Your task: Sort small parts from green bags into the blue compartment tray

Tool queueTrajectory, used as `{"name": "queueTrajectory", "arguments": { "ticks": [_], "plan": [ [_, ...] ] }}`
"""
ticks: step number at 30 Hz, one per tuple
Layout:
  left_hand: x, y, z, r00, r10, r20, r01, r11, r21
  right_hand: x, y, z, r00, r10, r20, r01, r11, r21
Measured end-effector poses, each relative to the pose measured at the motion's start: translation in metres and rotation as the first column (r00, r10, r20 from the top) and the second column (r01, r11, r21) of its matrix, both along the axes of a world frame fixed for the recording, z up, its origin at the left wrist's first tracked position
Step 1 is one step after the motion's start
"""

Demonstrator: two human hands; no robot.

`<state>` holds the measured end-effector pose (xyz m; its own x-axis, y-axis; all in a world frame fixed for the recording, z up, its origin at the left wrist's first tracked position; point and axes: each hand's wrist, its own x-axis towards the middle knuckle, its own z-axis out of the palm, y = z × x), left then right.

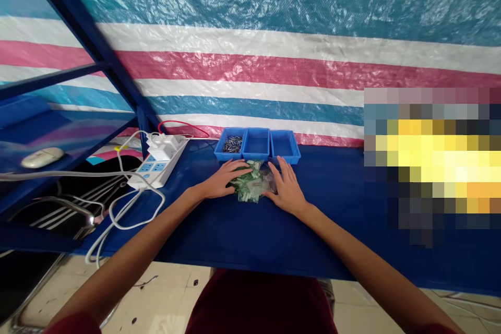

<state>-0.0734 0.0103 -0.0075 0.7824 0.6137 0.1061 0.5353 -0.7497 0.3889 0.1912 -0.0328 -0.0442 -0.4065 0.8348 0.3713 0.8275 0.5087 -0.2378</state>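
The sheet (250, 70) is showing woven plastic, creased and glossy. The bags (249, 193) are glinting on thin, crinkled plastic film. The trays (256, 156) are presenting smooth plastic; the pins (233, 144), too small to judge surely, are shining like metal. The table (250, 235) is reflecting smoothly; the cloth shirt (260, 302) is looking matt.

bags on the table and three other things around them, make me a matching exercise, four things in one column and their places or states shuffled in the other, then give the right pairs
Things:
1. bags
2. power strip
3. mouse
4. left bin

Places and states:
A. on the shelf at the far left
B. holding small metal pieces
C. between the left hand and the right hand
D. with white plugs in it

Right pairs: 1-C, 2-D, 3-A, 4-B
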Motion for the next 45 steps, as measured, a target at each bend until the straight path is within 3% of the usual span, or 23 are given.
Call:
{"name": "queueTrajectory", "arguments": {
  "ticks": [4, 8, 15, 19, 27, 33, 38, 43, 45],
  "plan": [
    [-0.001, -0.004, 0.006, 0.999, 0.024, -0.04, -0.026, 0.998, -0.057, -0.001, 0.0, 0.0, 0.998, -0.056, 0.0, 0.056, 0.998, 0.023],
    [0.007, -0.009, -0.001, 0.991, 0.082, -0.11, -0.077, 0.996, 0.048, -0.002, -0.001, -0.002, 0.999, -0.049, 0.024, 0.049, 0.999, 0.023],
    [0.009, -0.016, -0.003, 0.985, 0.0, -0.172, 0.021, 0.992, 0.121, 0.001, -0.003, 0.0, 0.999, 0.025, 0.044, -0.02, 0.991, -0.13],
    [0.007, -0.016, -0.002, 0.98, 0.014, -0.199, 0.008, 0.994, 0.11, 0.0, -0.006, 0.003, 0.993, 0.088, 0.084, -0.066, 0.969, -0.237],
    [0.012, -0.009, -0.01, 0.983, 0.067, -0.171, -0.034, 0.982, 0.188, -0.017, -0.013, 0.009, 0.987, 0.02, 0.158, 0.031, 0.949, -0.314],
    [0.015, -0.004, -0.016, 0.994, 0.063, -0.095, -0.028, 0.942, 0.334, -0.015, -0.006, 0.007, 0.984, 0.039, 0.174, -0.001, 0.977, -0.213],
    [0.012, -0.003, -0.021, 0.993, 0.072, -0.095, -0.034, 0.934, 0.356, -0.007, -0.003, 0.001, 0.988, 0.083, 0.128, -0.066, 0.989, -0.135],
    [0.015, -0.009, -0.011, 0.993, 0.109, 0.043, -0.117, 0.924, 0.364, -0.002, -0.003, 0.002, 0.993, 0.119, 0.016, -0.118, 0.992, -0.045],
    [0.016, -0.006, -0.004, 0.972, 0.189, 0.14, -0.23, 0.888, 0.397, -0.001, -0.004, 0.004, 0.991, 0.132, -0.002, -0.132, 0.991, -0.03]
  ]
}}
